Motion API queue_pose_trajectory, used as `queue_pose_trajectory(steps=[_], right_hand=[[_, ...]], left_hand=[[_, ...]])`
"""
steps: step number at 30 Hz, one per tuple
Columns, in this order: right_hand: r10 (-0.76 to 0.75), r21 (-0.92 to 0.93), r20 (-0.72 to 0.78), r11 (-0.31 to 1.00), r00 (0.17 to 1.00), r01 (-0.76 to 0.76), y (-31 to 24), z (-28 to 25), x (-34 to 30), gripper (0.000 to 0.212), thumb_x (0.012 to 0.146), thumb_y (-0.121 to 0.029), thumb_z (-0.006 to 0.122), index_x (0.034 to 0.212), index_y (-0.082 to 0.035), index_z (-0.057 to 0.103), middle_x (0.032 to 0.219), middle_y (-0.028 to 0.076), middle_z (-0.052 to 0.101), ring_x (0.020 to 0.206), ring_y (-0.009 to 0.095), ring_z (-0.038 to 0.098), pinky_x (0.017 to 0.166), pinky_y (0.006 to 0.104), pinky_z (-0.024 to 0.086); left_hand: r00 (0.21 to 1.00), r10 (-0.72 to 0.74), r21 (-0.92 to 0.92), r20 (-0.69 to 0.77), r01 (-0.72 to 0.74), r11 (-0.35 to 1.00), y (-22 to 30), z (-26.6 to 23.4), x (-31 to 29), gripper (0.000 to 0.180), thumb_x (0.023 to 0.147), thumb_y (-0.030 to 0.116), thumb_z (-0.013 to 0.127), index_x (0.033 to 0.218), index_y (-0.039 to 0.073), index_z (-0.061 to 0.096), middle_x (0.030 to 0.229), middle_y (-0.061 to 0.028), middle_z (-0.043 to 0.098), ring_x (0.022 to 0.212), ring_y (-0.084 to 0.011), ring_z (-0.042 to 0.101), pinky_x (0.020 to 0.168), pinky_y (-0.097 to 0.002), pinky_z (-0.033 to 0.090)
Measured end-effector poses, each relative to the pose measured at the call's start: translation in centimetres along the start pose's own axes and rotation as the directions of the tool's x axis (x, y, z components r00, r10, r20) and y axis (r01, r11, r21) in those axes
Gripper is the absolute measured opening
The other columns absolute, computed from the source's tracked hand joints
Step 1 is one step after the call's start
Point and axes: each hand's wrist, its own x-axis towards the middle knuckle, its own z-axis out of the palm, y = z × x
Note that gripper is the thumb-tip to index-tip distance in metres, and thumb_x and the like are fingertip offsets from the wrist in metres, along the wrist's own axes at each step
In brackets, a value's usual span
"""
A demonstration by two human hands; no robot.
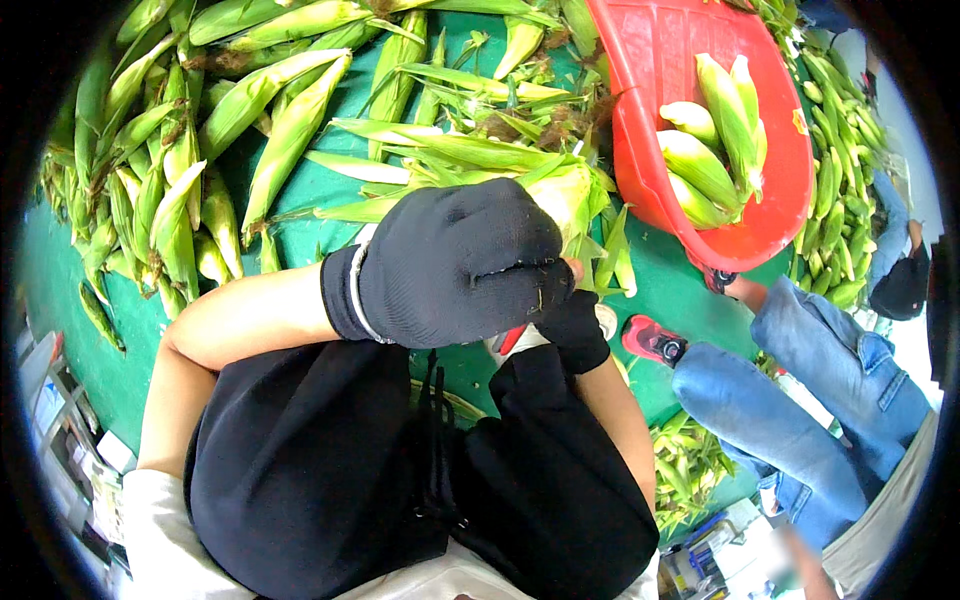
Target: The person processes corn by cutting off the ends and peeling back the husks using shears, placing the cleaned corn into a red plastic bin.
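Observation:
My left hand (460, 265), in a black knit glove, is closed in a fist at the middle of the view; whatever it grips is hidden. Just behind it and lower right is my right hand (577, 333), also in black, its fingers curled and mostly covered by the left. What the right hand holds cannot be made out. Directly beyond both hands lies a pale green ear of corn (565, 195) with loosened husk. Long loose husk leaves (460, 150) spread to its left. A small red-and-white item (515, 340) shows partly below my hands, its kind unclear.
Unhusked corn (150, 170) is heaped at the left on a green floor (655, 275). A red plastic scoop-shaped container (640, 165) at the upper right holds several ears. Another person's jeans-clad legs (790, 390) are close on the right. More corn (835, 190) lies beyond.

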Motion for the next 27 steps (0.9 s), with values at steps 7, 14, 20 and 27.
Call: queue_pose_trajectory(steps=[7, 14, 20, 27], right_hand=[[-0.250, -0.268, 0.081, 0.927, 0.965, 0.262, 3.0, 0.3, 0.0, 0.068, 0.065, -0.019, 0.070, 0.121, -0.003, 0.035, 0.107, 0.010, 0.051, 0.099, 0.021, 0.053, 0.086, 0.0325, 0.043], [-0.099, 0.052, -0.008, 0.994, 0.995, 0.099, -0.7, -0.3, 0.3, 0.079, 0.059, -0.020, 0.076, 0.122, -0.001, 0.033, 0.110, 0.011, 0.045, 0.102, 0.022, 0.046, 0.087, 0.0344, 0.038], [0.045, 0.319, -0.074, 0.947, 0.996, -0.019, 0.4, -4.1, 1.0, 0.068, 0.070, -0.026, 0.067, 0.125, -0.002, 0.036, 0.113, 0.014, 0.049, 0.108, 0.022, 0.046, 0.094, 0.0377, 0.036], [0.223, 0.718, -0.488, 0.652, 0.844, 0.243, 0.1, -14.5, -0.7, 0.061, 0.073, -0.028, 0.064, 0.121, 0.001, 0.040, 0.112, 0.015, 0.051, 0.103, 0.024, 0.050, 0.087, 0.0382, 0.042]], left_hand=[[0.999, 0.039, -0.026, 0.015, -0.039, 0.999, 0.6, 0.5, 0.5, 0.013, 0.067, 0.011, 0.072, 0.075, 0.010, 0.061, 0.071, -0.0034, 0.053, 0.056, -0.0222, 0.052, 0.045, -0.0318, 0.040], [0.863, -0.476, -0.326, 0.171, 0.506, 0.799, -3.0, -1.7, 2.8, 0.010, 0.076, 0.004, 0.061, 0.083, -0.001, 0.057, 0.078, -0.0070, 0.052, 0.069, -0.0157, 0.052, 0.063, -0.0266, 0.041], [0.571, -0.818, -0.244, -0.067, 0.786, 0.568, -11.2, -7.4, -2.9, 0.028, 0.084, 0.021, 0.056, 0.106, 0.003, 0.058, 0.101, -0.0063, 0.060, 0.090, -0.0149, 0.055, 0.078, -0.0272, 0.044], [0.286, -0.958, 0.646, 0.000, 0.731, 0.218, -14.3, -10.5, -21.9, 0.059, 0.075, 0.043, 0.062, 0.116, 0.002, 0.049, 0.109, -0.0210, 0.055, 0.102, -0.0350, 0.052, 0.089, -0.0391, 0.041]])
